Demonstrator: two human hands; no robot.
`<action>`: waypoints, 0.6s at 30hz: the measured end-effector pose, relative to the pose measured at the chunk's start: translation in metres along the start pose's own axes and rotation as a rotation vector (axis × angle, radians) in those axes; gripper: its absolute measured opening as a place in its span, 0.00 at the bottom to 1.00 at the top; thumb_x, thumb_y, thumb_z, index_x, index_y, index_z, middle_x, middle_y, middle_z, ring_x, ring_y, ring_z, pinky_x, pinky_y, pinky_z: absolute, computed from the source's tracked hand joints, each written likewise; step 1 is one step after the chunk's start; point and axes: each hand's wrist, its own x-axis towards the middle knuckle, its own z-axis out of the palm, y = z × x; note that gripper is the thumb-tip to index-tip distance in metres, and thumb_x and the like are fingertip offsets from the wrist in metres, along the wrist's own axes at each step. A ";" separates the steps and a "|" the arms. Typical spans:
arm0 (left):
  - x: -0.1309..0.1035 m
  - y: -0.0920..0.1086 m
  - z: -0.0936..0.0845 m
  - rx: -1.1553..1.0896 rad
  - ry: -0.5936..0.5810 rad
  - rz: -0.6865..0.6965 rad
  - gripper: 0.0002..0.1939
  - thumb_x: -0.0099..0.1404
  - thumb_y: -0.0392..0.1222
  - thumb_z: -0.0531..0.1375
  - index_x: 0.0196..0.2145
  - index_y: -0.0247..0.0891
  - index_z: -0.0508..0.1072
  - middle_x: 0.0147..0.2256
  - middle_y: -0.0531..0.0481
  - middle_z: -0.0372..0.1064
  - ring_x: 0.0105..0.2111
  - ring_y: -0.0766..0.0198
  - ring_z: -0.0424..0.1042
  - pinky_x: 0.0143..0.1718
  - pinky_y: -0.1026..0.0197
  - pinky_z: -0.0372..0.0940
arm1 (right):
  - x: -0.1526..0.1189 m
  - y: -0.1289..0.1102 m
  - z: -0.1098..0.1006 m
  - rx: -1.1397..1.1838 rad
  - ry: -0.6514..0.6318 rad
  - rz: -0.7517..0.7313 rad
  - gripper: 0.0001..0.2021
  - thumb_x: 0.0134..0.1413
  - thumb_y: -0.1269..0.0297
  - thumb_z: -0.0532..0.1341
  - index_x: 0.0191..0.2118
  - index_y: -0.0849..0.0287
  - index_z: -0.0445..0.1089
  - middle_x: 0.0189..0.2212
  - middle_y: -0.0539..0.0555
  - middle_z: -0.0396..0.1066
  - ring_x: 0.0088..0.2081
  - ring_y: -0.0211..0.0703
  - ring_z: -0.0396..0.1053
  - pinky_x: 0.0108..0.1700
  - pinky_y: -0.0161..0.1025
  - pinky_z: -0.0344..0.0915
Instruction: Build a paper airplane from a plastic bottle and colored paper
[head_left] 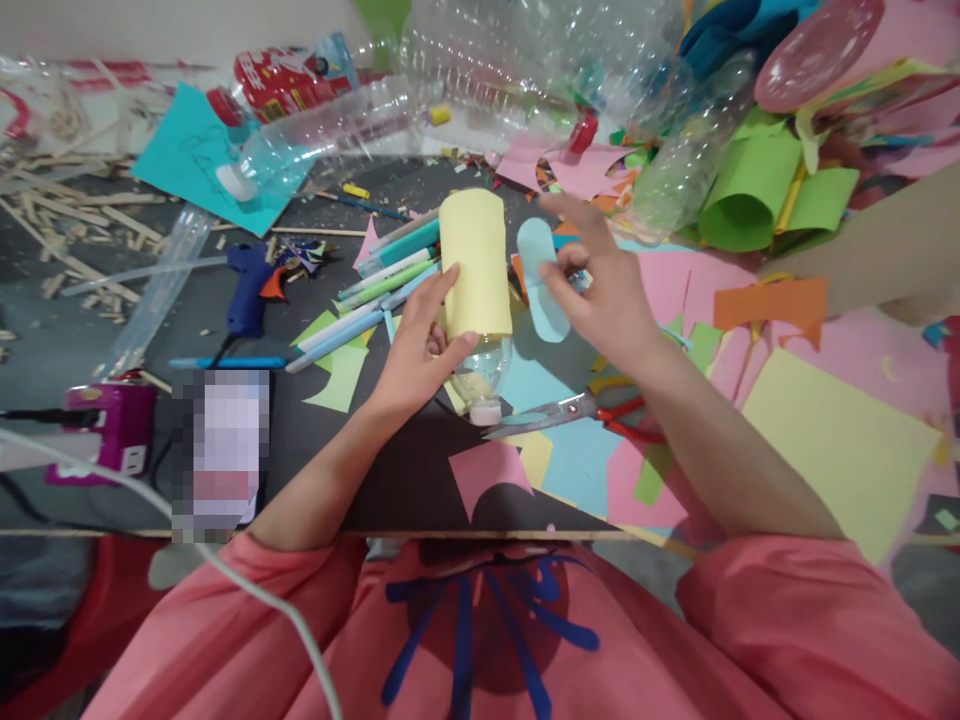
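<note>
Clear plastic bottle [487, 372] in yellow paper sleeve [476, 262], neck toward wearer, over the surface [401, 480]. Left hand [421, 350] half-curled, gripping sleeve's lower left. Right hand [609, 292] pinching pale-blue paper strip [537, 262] alongside. Advisable: light left grip, avoiding dents; keep strip unbent.

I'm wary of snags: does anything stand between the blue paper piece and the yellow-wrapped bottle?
Nothing visible does. Only a narrow gap parts the blue paper piece, in the right hand, from the yellow-wrapped bottle in the left hand. An orange scrap there seems to lie behind.
</note>
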 end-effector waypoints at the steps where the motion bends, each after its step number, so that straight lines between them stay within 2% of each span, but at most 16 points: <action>1: 0.000 0.000 0.000 0.003 0.002 0.002 0.35 0.59 0.59 0.65 0.62 0.54 0.65 0.64 0.45 0.54 0.42 0.59 0.67 0.43 0.56 0.68 | -0.003 -0.004 -0.010 -0.100 -0.094 -0.042 0.17 0.63 0.68 0.50 0.51 0.52 0.71 0.38 0.55 0.75 0.37 0.47 0.71 0.38 0.41 0.63; 4: 0.000 0.001 0.001 0.029 -0.002 0.008 0.36 0.58 0.61 0.65 0.62 0.53 0.65 0.64 0.45 0.55 0.40 0.60 0.67 0.41 0.57 0.68 | -0.016 -0.015 -0.030 -0.357 -0.427 -0.169 0.16 0.57 0.77 0.50 0.35 0.58 0.75 0.34 0.57 0.75 0.34 0.46 0.71 0.33 0.39 0.57; 6: 0.000 0.003 0.000 0.054 -0.013 0.013 0.36 0.59 0.61 0.64 0.63 0.52 0.64 0.64 0.44 0.55 0.38 0.62 0.67 0.40 0.57 0.69 | -0.025 -0.023 -0.031 -0.429 -0.591 -0.209 0.15 0.55 0.79 0.51 0.33 0.60 0.75 0.33 0.58 0.76 0.33 0.46 0.72 0.32 0.39 0.55; 8: 0.000 0.004 0.000 0.073 -0.017 0.018 0.36 0.60 0.61 0.63 0.63 0.51 0.64 0.64 0.44 0.55 0.37 0.62 0.67 0.39 0.58 0.68 | -0.033 -0.031 -0.024 -0.407 -0.708 -0.294 0.11 0.59 0.73 0.55 0.34 0.61 0.75 0.33 0.58 0.76 0.34 0.46 0.72 0.32 0.39 0.55; 9: 0.000 0.005 0.000 0.074 -0.015 0.021 0.35 0.60 0.61 0.63 0.63 0.51 0.64 0.64 0.43 0.55 0.37 0.62 0.67 0.39 0.58 0.68 | -0.037 -0.034 -0.019 -0.384 -0.744 -0.336 0.09 0.60 0.64 0.58 0.34 0.60 0.75 0.32 0.58 0.76 0.33 0.47 0.73 0.31 0.39 0.55; 10: 0.000 0.006 0.000 0.068 -0.012 0.022 0.35 0.60 0.61 0.63 0.62 0.52 0.64 0.64 0.44 0.56 0.37 0.62 0.67 0.39 0.58 0.68 | -0.040 -0.037 -0.014 -0.374 -0.761 -0.363 0.13 0.59 0.55 0.61 0.33 0.60 0.76 0.30 0.58 0.76 0.33 0.48 0.73 0.31 0.39 0.55; 12: 0.000 0.007 0.000 0.048 -0.006 0.024 0.34 0.59 0.60 0.64 0.62 0.52 0.65 0.63 0.44 0.57 0.37 0.62 0.67 0.40 0.57 0.69 | -0.044 -0.043 -0.007 -0.401 -0.736 -0.375 0.20 0.56 0.46 0.63 0.31 0.60 0.76 0.28 0.59 0.76 0.31 0.49 0.73 0.30 0.39 0.54; 15: 0.000 0.007 0.000 0.034 -0.001 0.030 0.34 0.59 0.59 0.65 0.61 0.51 0.66 0.63 0.43 0.58 0.36 0.62 0.68 0.40 0.57 0.69 | -0.044 -0.047 -0.001 -0.424 -0.681 -0.395 0.17 0.62 0.52 0.61 0.30 0.61 0.76 0.28 0.60 0.77 0.32 0.50 0.74 0.31 0.40 0.54; 18: 0.001 0.004 -0.001 0.079 -0.011 0.059 0.34 0.61 0.60 0.62 0.62 0.49 0.65 0.63 0.42 0.58 0.34 0.64 0.68 0.38 0.58 0.69 | -0.039 -0.047 -0.001 -0.391 -0.732 -0.410 0.13 0.64 0.62 0.59 0.31 0.61 0.76 0.29 0.58 0.78 0.33 0.48 0.75 0.32 0.39 0.53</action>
